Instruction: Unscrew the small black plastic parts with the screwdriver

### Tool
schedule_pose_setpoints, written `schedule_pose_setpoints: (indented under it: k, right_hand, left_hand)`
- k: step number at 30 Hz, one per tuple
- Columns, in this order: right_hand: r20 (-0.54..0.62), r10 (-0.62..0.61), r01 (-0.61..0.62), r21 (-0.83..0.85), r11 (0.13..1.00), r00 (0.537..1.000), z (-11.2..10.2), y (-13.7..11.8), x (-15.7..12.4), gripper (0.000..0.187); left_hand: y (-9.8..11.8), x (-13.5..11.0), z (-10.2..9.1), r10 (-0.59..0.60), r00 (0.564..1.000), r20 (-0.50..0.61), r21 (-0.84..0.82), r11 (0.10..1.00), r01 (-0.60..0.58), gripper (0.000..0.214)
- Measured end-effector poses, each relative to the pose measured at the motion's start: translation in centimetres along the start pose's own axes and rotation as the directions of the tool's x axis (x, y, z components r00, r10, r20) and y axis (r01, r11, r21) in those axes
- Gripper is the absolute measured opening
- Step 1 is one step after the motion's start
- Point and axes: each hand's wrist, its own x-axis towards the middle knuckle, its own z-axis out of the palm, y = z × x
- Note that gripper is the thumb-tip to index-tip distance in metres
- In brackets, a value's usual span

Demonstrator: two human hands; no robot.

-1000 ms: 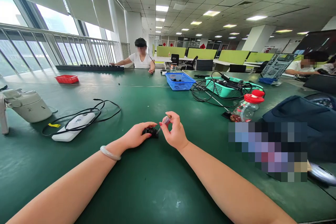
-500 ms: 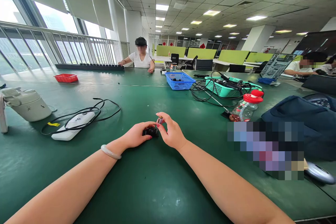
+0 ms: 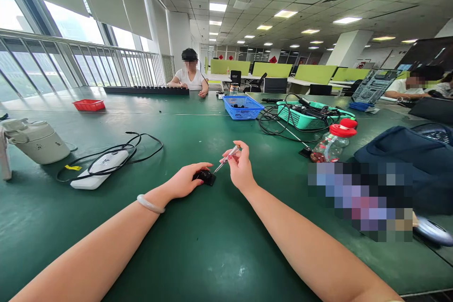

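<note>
My left hand [image 3: 182, 180] is closed round a small black part [image 3: 208, 178] on the green table, thumb on the near side and fingers over the top. Much of the part is hidden, so its kind is unclear. In my right hand [image 3: 241, 170], pinched between thumb and fingers, is a small screwdriver [image 3: 225, 161] with a shiny handle and a thin metal shaft. It slants down to the left, its tip close to the part's right edge; whether they touch I cannot tell.
Left on the green table [image 3: 170, 255] lie a white power bank [image 3: 101, 169] with a black cable and a pale jug [image 3: 42, 141]. Beyond are red [image 3: 89, 104], blue [image 3: 244, 112] and teal [image 3: 300, 120] baskets. A red-lidded jar [image 3: 332, 144] and dark bag [image 3: 396, 165] stand right. A person [image 3: 190, 78] sits opposite.
My right hand has drawn back to the right and tilted the screwdriver, so its shaft now shows. More of the black part is visible. The long black strip opposite has shifted right.
</note>
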Motion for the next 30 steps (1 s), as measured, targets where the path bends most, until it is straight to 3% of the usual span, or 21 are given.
schedule_pose_setpoints:
  k: [8, 12, 18, 27, 30]
  right_hand:
    - [0.251, -0.188, 0.260, -0.292, 0.920, 0.949, 0.4, -0.8, -0.6, 0.036]
    - [0.208, -0.210, 0.275, -0.370, 0.887, 0.955, 0.5, -1.1, -0.6, 0.035]
    - [0.004, -0.239, 0.231, -0.265, 0.936, 0.971, 0.1, -1.1, -0.9, 0.036]
    - [0.269, -0.355, 0.435, -0.358, 0.826, 0.895, 0.5, -1.0, -1.2, 0.037]
    - [0.276, -0.385, 0.471, -0.414, 0.779, 0.880, 0.4, -0.9, -1.0, 0.036]
  left_hand:
    - [0.2, -0.1, 0.0, 0.043, 0.999, 0.000, -0.021, 0.999, -0.042, 0.055]
    - [0.4, -0.1, -0.2, 0.012, 1.000, 0.001, 0.032, 0.999, -0.012, 0.054]
    - [0.2, 0.0, -0.3, -0.006, 1.000, -0.010, 0.083, 0.996, 0.007, 0.055]
    - [-0.2, 0.1, -0.4, 0.056, 0.998, 0.001, 0.083, 0.995, -0.055, 0.059]
    - [-0.2, 0.0, -0.6, 0.074, 0.997, 0.016, 0.055, 0.996, -0.075, 0.055]
